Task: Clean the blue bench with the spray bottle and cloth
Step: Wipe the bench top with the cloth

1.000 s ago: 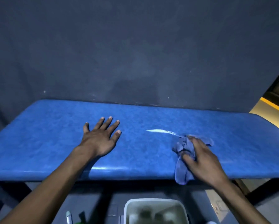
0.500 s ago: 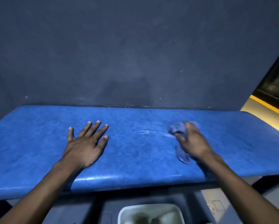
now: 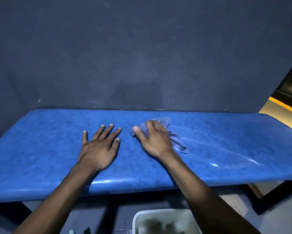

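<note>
You are leaning over a long blue bench (image 3: 40, 157) set against a dark wall (image 3: 141, 48). Your left hand (image 3: 99, 147) is lying flat on the padded top, fingers spread and gripping nothing; it is probably bracing your weight while you reach forward. Just beside it, your right hand (image 3: 154, 139) is pressing a crumpled blue-grey cloth (image 3: 177, 142) onto the bench near the middle, toward the wall side. Its fingers are curled loosely over the cloth, pinning it down, so the palm is doing the pushing. The hand and cloth are blurred. Pale wet streaks (image 3: 226, 146) are shining on the surface to the right of the cloth. The spray bottle is not clearly in view. A white tub (image 3: 158, 220) is sitting on the floor below the bench's front edge.
</note>
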`<state>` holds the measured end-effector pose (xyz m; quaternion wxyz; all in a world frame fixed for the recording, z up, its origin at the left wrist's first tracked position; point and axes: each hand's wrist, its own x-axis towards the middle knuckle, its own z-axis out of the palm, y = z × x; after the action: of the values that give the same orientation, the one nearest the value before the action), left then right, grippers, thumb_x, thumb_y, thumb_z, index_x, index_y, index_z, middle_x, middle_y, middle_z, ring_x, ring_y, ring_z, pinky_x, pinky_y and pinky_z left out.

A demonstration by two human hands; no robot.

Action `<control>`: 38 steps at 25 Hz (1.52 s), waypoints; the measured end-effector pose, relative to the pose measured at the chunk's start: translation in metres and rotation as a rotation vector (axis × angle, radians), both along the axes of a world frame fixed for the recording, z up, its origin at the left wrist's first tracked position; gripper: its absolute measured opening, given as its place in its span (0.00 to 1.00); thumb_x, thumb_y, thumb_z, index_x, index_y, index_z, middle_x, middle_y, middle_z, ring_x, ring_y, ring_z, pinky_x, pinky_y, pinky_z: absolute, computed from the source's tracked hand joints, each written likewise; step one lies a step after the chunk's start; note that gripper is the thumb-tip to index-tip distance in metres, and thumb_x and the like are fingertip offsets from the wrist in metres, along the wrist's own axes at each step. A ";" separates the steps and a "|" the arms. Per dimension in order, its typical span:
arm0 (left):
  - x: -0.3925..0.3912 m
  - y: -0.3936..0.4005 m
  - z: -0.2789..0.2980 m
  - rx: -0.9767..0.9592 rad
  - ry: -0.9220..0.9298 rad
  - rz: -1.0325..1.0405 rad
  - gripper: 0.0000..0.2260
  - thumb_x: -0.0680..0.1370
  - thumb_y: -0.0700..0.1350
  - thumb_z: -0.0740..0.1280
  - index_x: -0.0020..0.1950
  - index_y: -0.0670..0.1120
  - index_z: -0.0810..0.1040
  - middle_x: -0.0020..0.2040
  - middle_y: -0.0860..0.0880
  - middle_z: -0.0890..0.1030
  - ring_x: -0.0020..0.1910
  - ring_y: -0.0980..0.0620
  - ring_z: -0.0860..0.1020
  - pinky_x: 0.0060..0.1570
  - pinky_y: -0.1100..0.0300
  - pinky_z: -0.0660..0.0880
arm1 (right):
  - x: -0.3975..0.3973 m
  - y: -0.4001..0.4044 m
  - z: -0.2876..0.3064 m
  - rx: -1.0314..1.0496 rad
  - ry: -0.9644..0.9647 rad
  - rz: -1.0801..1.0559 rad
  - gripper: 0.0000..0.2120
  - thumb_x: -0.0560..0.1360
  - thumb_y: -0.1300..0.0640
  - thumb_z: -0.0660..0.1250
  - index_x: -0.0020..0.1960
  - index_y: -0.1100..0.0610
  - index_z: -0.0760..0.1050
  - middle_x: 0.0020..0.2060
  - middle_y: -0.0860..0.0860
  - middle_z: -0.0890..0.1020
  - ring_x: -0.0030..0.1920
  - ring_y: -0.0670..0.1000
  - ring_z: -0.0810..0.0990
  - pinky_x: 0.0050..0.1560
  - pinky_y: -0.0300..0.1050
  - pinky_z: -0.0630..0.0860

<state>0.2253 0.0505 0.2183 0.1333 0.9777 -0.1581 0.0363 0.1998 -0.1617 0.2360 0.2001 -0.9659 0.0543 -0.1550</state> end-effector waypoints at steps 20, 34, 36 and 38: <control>-0.002 0.000 0.001 0.049 -0.013 0.061 0.24 0.81 0.63 0.42 0.78 0.68 0.47 0.83 0.50 0.47 0.81 0.43 0.41 0.76 0.36 0.38 | -0.017 -0.035 0.006 0.039 0.013 -0.020 0.20 0.78 0.36 0.63 0.53 0.53 0.78 0.57 0.54 0.82 0.60 0.56 0.78 0.59 0.49 0.73; 0.001 -0.004 -0.004 0.054 -0.028 0.080 0.25 0.80 0.63 0.43 0.78 0.67 0.49 0.83 0.50 0.48 0.82 0.43 0.43 0.75 0.36 0.38 | -0.030 -0.176 0.001 -0.012 0.044 -0.397 0.27 0.78 0.37 0.58 0.60 0.59 0.75 0.59 0.65 0.79 0.63 0.66 0.76 0.63 0.58 0.72; 0.001 -0.003 -0.003 0.050 -0.029 0.076 0.25 0.80 0.63 0.43 0.78 0.67 0.49 0.83 0.50 0.49 0.82 0.43 0.43 0.76 0.36 0.39 | 0.013 -0.113 -0.006 0.004 0.016 -0.231 0.29 0.76 0.32 0.56 0.59 0.55 0.75 0.59 0.60 0.80 0.62 0.62 0.77 0.62 0.54 0.72; 0.002 0.000 -0.003 0.046 -0.024 0.072 0.25 0.80 0.62 0.43 0.78 0.68 0.49 0.83 0.51 0.49 0.82 0.45 0.43 0.76 0.37 0.40 | -0.002 -0.048 -0.008 0.006 0.011 -0.009 0.21 0.78 0.38 0.64 0.57 0.56 0.75 0.57 0.58 0.80 0.59 0.59 0.77 0.58 0.50 0.70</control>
<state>0.2274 0.0500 0.2156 0.1075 0.9851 -0.1250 0.0492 0.1981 -0.2093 0.2284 0.2021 -0.9659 0.0601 -0.1503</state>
